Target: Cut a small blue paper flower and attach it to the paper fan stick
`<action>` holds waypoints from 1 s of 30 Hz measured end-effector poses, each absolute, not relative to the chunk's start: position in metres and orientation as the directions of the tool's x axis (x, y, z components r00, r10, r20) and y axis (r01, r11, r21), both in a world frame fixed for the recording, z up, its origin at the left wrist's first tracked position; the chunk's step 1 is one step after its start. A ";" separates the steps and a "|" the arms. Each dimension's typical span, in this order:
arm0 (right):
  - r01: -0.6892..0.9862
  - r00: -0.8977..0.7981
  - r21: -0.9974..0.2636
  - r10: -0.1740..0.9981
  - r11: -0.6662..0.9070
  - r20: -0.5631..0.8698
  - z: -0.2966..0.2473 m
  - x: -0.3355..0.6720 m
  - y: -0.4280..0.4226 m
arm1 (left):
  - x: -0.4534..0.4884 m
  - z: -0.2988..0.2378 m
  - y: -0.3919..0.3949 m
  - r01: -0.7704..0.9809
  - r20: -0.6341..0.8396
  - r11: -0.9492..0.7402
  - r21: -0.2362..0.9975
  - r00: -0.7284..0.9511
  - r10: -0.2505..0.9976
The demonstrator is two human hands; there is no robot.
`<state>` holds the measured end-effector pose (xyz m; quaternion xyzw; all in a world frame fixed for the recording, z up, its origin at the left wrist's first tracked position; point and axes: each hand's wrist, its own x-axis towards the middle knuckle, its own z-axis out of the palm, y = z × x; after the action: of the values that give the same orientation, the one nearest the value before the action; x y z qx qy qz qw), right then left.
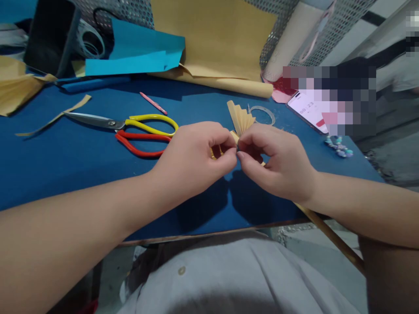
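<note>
My left hand [199, 159] and my right hand [275, 159] meet fingertip to fingertip above the blue tabletop, both closed in a pinch. Between them is a piece of pale yellow pleated paper [241, 118], its folds fanning out behind the fingers. The fingers hide its lower part, and small yellow bits show through the gap in my left hand. Just left of my left hand lie scissors [119, 125] with one yellow and one red handle, the handle ends partly covered by the hand. A clear plastic ring [263, 114] rests behind my right hand.
A pink pen-like stick [153, 103] and a thin paper strip [60, 117] lie beyond the scissors. Blue paper [137, 61] and a yellow paper roll [225, 85] line the back. A lit phone [306, 107] with a beaded strap [338, 147] is at right, near another person.
</note>
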<state>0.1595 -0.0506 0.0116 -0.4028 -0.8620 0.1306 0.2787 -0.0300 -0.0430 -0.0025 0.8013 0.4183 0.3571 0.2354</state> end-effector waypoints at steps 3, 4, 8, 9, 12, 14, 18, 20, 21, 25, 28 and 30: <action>0.610 -0.528 -0.463 0.766 0.643 0.368 0.012 0.160 -0.050 | -0.030 -0.003 -0.043 0.507 0.379 -0.547 0.666 0.402 0.834; 0.609 -0.525 -0.472 0.770 0.637 0.363 0.013 0.160 -0.050 | -0.030 -0.003 -0.043 0.512 0.379 -0.546 0.664 0.399 0.835; 0.618 -0.508 -0.488 0.787 0.617 0.351 0.013 0.161 -0.051 | -0.030 -0.003 -0.043 0.513 0.379 -0.543 0.665 0.396 0.837; 0.621 -0.508 -0.482 0.785 0.618 0.353 0.013 0.161 -0.051 | -0.030 -0.003 -0.043 0.506 0.377 -0.541 0.672 0.395 0.838; 0.623 -0.528 -0.451 0.769 0.639 0.360 0.012 0.162 -0.051 | -0.030 -0.004 -0.043 0.486 0.361 -0.529 0.696 0.400 0.843; 0.609 -0.550 -0.437 0.750 0.662 0.369 0.012 0.162 -0.050 | -0.030 -0.004 -0.044 0.486 0.358 -0.529 0.696 0.405 0.842; 0.594 -0.584 -0.424 0.729 0.684 0.358 0.011 0.163 -0.050 | -0.031 -0.004 -0.044 0.497 0.357 -0.538 0.681 0.416 0.836; 0.587 -0.603 -0.416 0.718 0.695 0.348 0.012 0.163 -0.050 | -0.031 -0.005 -0.043 0.503 0.358 -0.542 0.673 0.420 0.834; 0.581 -0.612 -0.414 0.712 0.701 0.345 0.012 0.163 -0.050 | -0.031 -0.005 -0.043 0.507 0.357 -0.542 0.670 0.421 0.834; 0.582 -0.620 -0.407 0.708 0.704 0.338 0.011 0.165 -0.050 | -0.031 -0.006 -0.042 0.512 0.357 -0.535 0.672 0.409 0.840; 0.595 -0.618 -0.378 0.705 0.709 0.348 0.011 0.166 -0.049 | -0.031 -0.006 -0.042 0.504 0.362 -0.534 0.679 0.403 0.840; 0.593 -0.622 -0.366 0.697 0.717 0.356 0.011 0.166 -0.049 | -0.031 -0.006 -0.042 0.505 0.359 -0.535 0.677 0.408 0.839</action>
<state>0.1662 -0.0491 0.0108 -0.3606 -0.8943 0.1070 0.2423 -0.0313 -0.0416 -0.0064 0.8039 0.4181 0.3483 0.2400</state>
